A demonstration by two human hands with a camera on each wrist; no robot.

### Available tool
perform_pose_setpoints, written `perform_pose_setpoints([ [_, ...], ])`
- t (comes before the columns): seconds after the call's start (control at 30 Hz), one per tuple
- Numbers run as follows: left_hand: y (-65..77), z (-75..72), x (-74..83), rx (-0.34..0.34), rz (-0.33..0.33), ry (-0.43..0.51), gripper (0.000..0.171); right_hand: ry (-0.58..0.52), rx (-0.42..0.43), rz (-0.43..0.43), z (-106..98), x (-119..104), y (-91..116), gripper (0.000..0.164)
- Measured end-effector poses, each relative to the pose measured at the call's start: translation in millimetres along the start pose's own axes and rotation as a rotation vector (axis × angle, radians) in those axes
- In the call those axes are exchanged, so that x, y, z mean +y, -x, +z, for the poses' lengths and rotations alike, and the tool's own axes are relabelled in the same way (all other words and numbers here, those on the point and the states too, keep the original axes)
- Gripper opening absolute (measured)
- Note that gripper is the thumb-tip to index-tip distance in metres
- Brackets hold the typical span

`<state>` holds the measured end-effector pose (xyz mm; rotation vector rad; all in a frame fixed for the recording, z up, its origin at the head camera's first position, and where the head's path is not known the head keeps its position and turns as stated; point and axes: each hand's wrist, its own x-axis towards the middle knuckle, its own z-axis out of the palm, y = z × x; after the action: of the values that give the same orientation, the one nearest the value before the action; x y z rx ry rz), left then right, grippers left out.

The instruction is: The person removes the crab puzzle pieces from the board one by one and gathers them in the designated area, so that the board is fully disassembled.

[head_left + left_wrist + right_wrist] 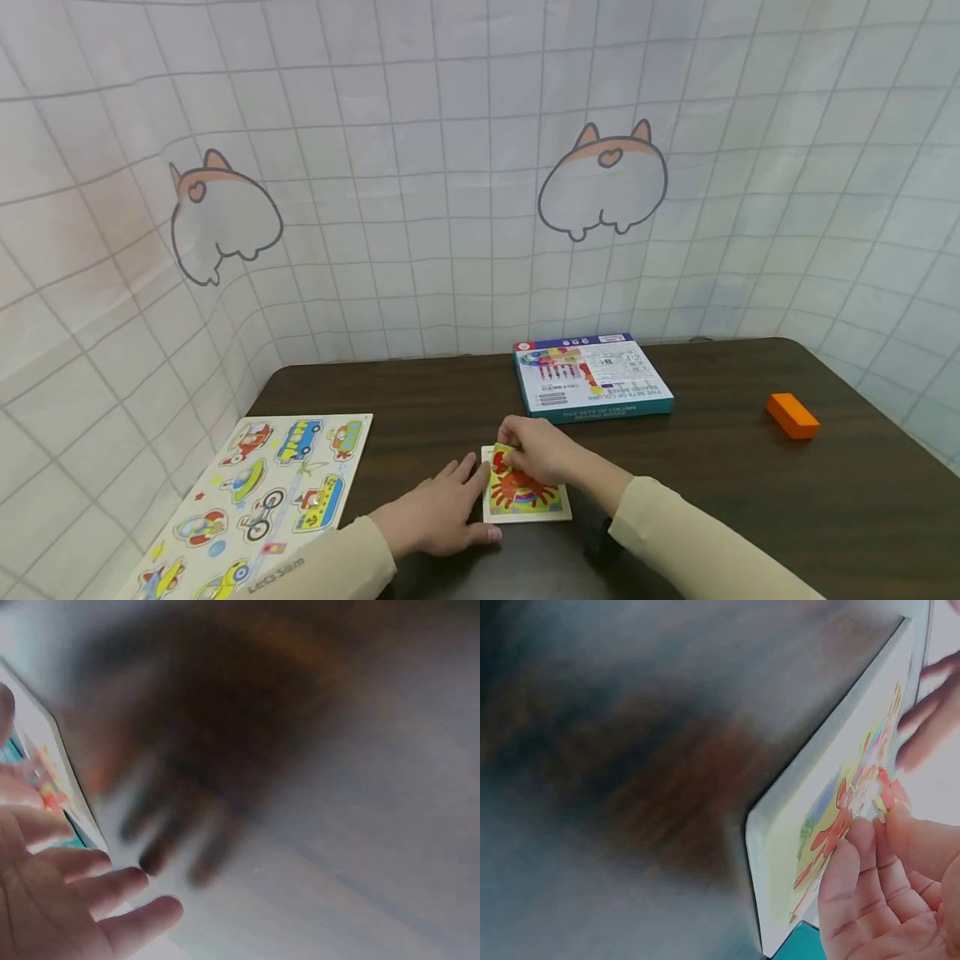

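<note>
A small crab jigsaw puzzle [525, 498], yellow and red in a pale frame, lies flat on the dark table. Over its upper left part, my right hand [542, 452] pinches a puzzle piece [886, 789] with red on it between thumb and fingers. That piece looks slightly tilted from the board; how far its lower edge sits in the frame is hidden by the fingers. My left hand [442, 510] rests with spread, straight fingers on the table at the frame's left side, fingertips at its edge. In the left wrist view, the left fingers [112, 889] are straight and grip nothing.
On the left lies a large vehicle puzzle board [285, 492]. A boxed bead set [592, 379] is behind the crab puzzle, near the table's back edge. An orange block [792, 417] stands at the far right. A white grid-patterned curtain [375, 208] surrounds the table.
</note>
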<state>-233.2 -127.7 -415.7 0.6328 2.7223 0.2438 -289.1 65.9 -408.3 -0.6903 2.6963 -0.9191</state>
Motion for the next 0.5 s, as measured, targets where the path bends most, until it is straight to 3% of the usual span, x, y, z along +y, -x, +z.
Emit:
perform_pose_setpoints([
  [0.2,-0.2,20.3,-11.6,-0.039,0.111,-0.034,0.089,0.016,0.001,0.003,-2.5,-0.4,-0.9,0.012],
  [0.5,-12.9,26.1,-16.3,-0.047,0.123,-0.074,0.086,-0.047,-0.019,0.024,-3.3,2.4,-0.5,0.01],
])
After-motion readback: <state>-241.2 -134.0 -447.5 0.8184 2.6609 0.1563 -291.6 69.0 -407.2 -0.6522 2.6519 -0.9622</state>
